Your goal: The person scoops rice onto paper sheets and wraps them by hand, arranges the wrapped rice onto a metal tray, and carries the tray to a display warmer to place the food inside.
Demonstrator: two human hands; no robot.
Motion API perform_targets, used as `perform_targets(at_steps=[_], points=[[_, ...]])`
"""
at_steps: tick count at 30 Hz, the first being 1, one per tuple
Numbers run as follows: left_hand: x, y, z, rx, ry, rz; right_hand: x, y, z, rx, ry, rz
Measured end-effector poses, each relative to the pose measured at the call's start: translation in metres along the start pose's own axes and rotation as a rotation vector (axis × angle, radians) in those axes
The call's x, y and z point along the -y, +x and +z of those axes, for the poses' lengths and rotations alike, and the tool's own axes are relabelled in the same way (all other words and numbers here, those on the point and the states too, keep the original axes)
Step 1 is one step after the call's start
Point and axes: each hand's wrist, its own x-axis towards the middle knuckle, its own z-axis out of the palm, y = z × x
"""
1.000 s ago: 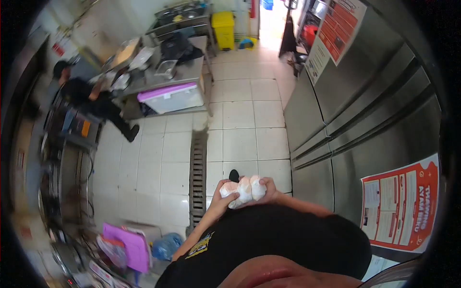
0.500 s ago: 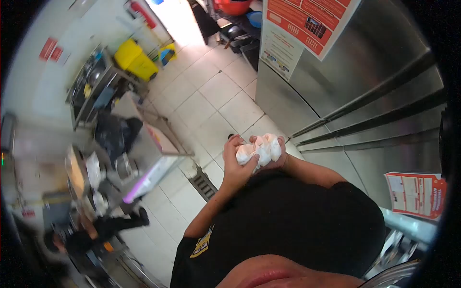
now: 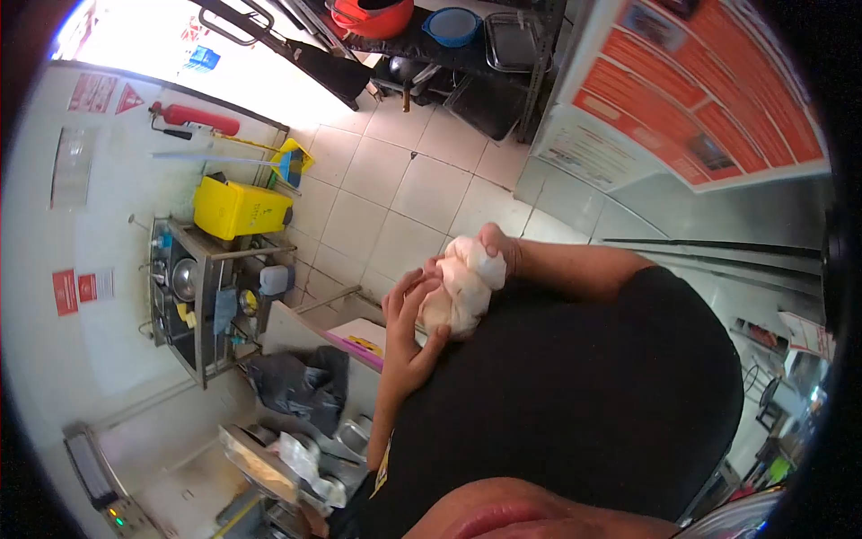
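Several pale, rounded bundles (image 3: 464, 286), seemingly wrapped in thin plastic, are clutched in front of my chest; what is inside them I cannot make out. My left hand (image 3: 411, 316) curls around the lower left of the cluster, its thumb pressed to the near side. At the upper right end, my right hand (image 3: 497, 242) grips the bundles, its thumb showing and most of its fingers hidden behind them. Beyond the hands lies the tiled floor (image 3: 422, 193).
A steel refrigerator (image 3: 709, 211) with posters stands at right. Ahead is a dark shelf rack (image 3: 535, 90) with a red bowl (image 3: 377, 20). On the left are a yellow bin (image 3: 235, 208), a sink unit (image 3: 205, 346) and a counter bearing a black plastic bag (image 3: 305, 386).
My view has swung, bringing the rack and sink closer and moving the refrigerator farther right. Both hands still hold the bundles, which now slant more steeply. The co-worker at lower left is largely out of view.
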Motion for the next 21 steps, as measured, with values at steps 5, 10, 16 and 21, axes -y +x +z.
perform_targets(at_steps=[5,10,16,21], points=[[0.061,0.109,-0.077,0.119,-0.026,0.086,0.087,0.057,-0.015,-0.019,-0.097,-0.199],[0.11,0.233,-0.133,0.5,-0.539,0.262,0.104,0.088,-0.026,-0.054,-0.22,-0.51],[0.168,0.425,-0.071,0.452,-0.392,0.124,0.15,0.096,-0.01,0.176,-0.402,-0.835],[0.234,0.573,0.084,0.803,0.347,0.237,0.158,0.058,0.005,0.001,-0.532,-1.309]])
